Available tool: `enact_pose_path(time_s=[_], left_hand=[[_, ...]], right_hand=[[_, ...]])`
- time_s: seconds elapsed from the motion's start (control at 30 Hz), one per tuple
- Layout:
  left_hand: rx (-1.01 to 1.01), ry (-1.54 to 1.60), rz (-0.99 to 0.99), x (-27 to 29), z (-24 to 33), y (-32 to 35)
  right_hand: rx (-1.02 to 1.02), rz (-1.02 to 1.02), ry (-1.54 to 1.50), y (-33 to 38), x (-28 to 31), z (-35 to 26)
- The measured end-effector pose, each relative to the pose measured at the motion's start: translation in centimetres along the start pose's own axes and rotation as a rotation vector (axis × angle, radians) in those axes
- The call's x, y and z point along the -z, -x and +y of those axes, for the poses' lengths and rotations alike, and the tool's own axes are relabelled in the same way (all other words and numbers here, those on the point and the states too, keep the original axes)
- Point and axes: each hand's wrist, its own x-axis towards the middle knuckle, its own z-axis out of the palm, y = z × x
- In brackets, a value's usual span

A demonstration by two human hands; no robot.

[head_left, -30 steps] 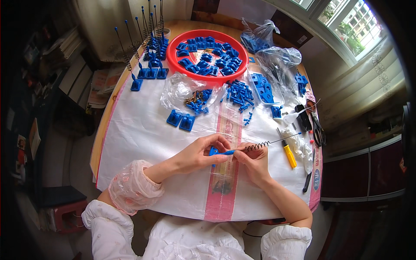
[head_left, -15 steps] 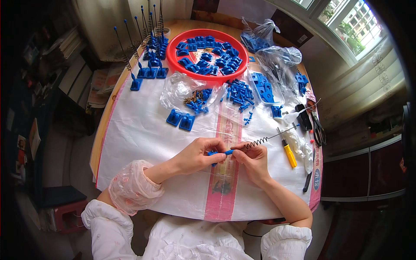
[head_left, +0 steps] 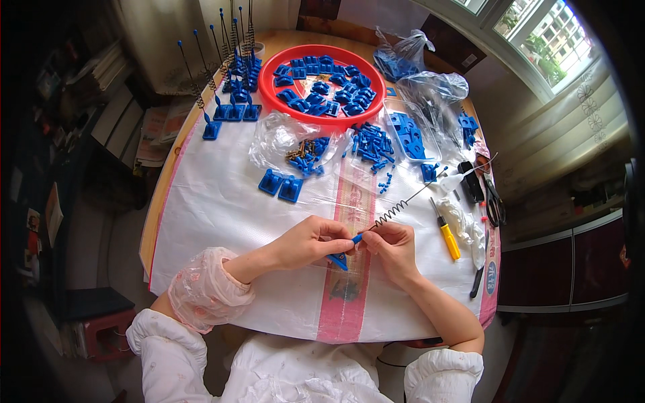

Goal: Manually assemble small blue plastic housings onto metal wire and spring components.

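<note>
My left hand (head_left: 316, 240) is closed in a pinch on a blue plastic piece. The piece has a round blue stem (head_left: 357, 238) showing beyond the fingertips and a flat blue base (head_left: 340, 261) below them, partly hidden by the fingers. Close beside it, my right hand (head_left: 392, 248) pinches the lower end of a dark wire with a spring coil (head_left: 391, 215). The wire slants up and away to the right, with a small tip at its far end. Its lower end meets the blue stem, though fingers hide part of the joint.
Farther off, a red round tray (head_left: 265, 87) holds many blue clips. Finished-looking spring-wire stands (head_left: 210, 130) rise at the far left. Bags of small blue pins (head_left: 371, 144) and brass screws (head_left: 306, 149) lie mid-table. A yellow-handled screwdriver (head_left: 449, 240) and white glue bottle (head_left: 454, 180) are right.
The wire has swung to a steeper slant, its tip moving up and away. The blue piece has turned, so more of its flat base shows below my left fingers.
</note>
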Motion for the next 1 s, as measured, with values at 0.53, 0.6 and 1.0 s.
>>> enact_pose_path(time_s=[0.53, 0.6, 1.0], left_hand=[[-0.1, 0.148, 0.033, 0.5, 1.0, -0.2], [-0.087, 0.108, 0.035, 0.6, 1.1, -0.2], [-0.054, 0.134, 0.002, 1.2, 0.2, -0.3]], right_hand=[[-0.138, -0.025, -0.454, -0.9, 1.5, -0.2], [-0.164, -0.011, -0.486, -0.9, 1.7, -0.3], [-0.115, -0.068, -0.55, -1.0, 2.3, 0.4]])
